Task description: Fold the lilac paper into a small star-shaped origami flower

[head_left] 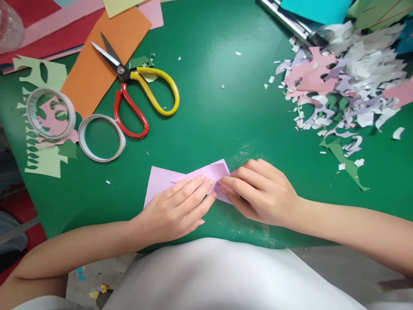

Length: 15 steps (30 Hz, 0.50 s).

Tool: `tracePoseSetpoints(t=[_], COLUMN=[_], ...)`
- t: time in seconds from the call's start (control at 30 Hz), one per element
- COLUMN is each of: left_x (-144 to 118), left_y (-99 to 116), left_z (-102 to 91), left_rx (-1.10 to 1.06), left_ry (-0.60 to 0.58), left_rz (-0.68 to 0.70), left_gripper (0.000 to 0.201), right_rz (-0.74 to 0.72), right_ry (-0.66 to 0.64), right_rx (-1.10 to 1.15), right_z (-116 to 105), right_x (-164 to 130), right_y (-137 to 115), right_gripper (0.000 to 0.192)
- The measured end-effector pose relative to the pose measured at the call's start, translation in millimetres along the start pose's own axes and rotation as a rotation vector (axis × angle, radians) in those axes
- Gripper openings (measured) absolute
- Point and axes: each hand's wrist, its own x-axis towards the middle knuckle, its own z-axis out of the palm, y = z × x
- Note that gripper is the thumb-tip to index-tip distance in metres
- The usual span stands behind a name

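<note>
Head view: a lilac rectangular paper piece [161, 183] lies at the near edge of the green-topped bench [206, 107], roughly midway along the part of that edge in view. Its left part lies nearly flat and bears a short dark line, though whether this is a slit or a mark I cannot tell; its right part is bent, with one corner pointing toward the far edge.

The person's left hand [176, 209] is palm down, its grip loose and fingers slightly spread, fingertips resting on the paper without clasping it. The right hand's [266, 189] grip is drawn nearly closed, thumb and forefinger seeming to pinch the paper's right end; the exact contact is hidden.

The step in hand looks like bending the paper. To do it well, keep the left fingertips light but steady, so that the sheet cannot skid toward the near edge. Line up the borders before pressing, then run one firm stroke along the crease against the bench, rather than squeezing in mid-air. Avoid tugging near the dark line, where a slit could tear.

Toward the left edge, the red-and-yellow-handled steel scissors [122, 75] lie with blades parted, well apart from both hands.
</note>
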Motion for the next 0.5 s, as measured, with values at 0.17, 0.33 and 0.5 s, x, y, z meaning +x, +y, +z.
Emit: tracePoseSetpoints(t=[0.17, 0.33, 0.5], left_x=[-1.9, -2.3, -3.5], left_y=[-4.4, -6.7, -6.6], left_z=[3.5, 6.6, 7.6], left_rx=[-0.060, -0.109, -0.127], left_ry=[-0.024, -0.027, -0.047], left_rz=[0.024, 0.025, 0.014], left_gripper=[0.049, 0.051, 0.052], right_rz=[0.109, 0.121, 0.109], right_ry=[0.047, 0.058, 0.064], right_rx=[0.010, -0.023, -0.051], right_z=[1.4, 2.7, 2.3], right_x=[1.7, 2.5, 1.6], right_y=[-1.0, -1.2, -1.2], right_gripper=[0.009, 0.009, 0.010])
